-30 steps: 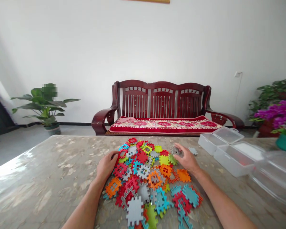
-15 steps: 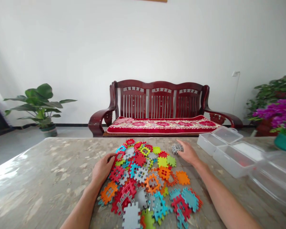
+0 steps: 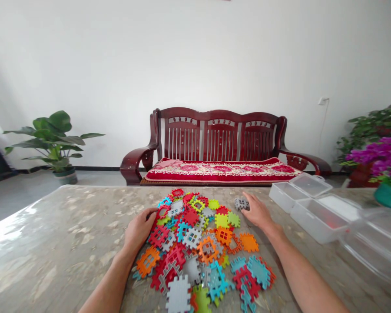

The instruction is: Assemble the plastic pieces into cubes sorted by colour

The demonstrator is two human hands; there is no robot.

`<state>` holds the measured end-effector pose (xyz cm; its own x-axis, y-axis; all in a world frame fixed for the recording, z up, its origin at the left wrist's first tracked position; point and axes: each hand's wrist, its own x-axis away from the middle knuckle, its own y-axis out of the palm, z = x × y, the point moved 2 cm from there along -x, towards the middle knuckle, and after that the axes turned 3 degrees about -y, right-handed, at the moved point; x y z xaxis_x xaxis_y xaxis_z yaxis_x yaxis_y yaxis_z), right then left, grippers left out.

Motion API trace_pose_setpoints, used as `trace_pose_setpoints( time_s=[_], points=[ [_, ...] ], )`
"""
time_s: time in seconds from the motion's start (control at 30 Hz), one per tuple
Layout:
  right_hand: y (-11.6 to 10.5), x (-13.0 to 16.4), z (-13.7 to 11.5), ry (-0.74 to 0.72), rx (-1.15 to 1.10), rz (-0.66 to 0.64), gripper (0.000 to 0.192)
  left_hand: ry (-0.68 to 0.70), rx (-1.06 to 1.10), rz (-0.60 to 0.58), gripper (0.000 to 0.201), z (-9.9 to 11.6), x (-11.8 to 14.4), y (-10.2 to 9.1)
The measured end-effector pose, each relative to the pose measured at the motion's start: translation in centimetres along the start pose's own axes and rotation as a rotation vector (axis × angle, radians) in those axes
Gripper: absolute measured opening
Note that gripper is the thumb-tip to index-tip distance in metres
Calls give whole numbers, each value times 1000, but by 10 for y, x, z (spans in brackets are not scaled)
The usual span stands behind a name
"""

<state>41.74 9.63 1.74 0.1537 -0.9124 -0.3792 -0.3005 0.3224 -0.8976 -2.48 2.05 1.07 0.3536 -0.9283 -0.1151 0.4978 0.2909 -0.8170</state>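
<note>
A pile of toothed plastic building tiles in red, orange, lime, blue and grey spreads over the table in front of me. My left hand rests at the pile's left edge, its fingers loosely bent against the red tiles there and their tips partly hidden. To the right of the pile, my right hand has its thumb on the near side and its fingers on the far side of a small stack of grey tiles. That stack sits on the table, apart from the other tiles.
Clear plastic boxes with lids stand on the right of the patterned table; something red lies in one. A teal pot of purple flowers is at the right edge. Beyond the table stands a wooden bench, with a potted plant to its left.
The view has shifted very slightly. The grey stack sits a little flatter and squarer by my right hand; my left hand and the pile have stayed in place.
</note>
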Motion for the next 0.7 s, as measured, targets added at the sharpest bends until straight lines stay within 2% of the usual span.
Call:
trace_pose_setpoints(
  time_s=[0.43, 0.57, 0.7],
  points=[
    [19, -4, 10, -34, -137, 49, 61, 18, 8, 2, 38, -2, -2, 2],
    [10, -2, 9, -71, -110, 83, 65, 21, 18, 7, 39, -4, -3, 4],
    [-9, 6, 23, 53, 13, 140, 69, 18, 18, 3, 41, -4, -1, 3]
  ],
)
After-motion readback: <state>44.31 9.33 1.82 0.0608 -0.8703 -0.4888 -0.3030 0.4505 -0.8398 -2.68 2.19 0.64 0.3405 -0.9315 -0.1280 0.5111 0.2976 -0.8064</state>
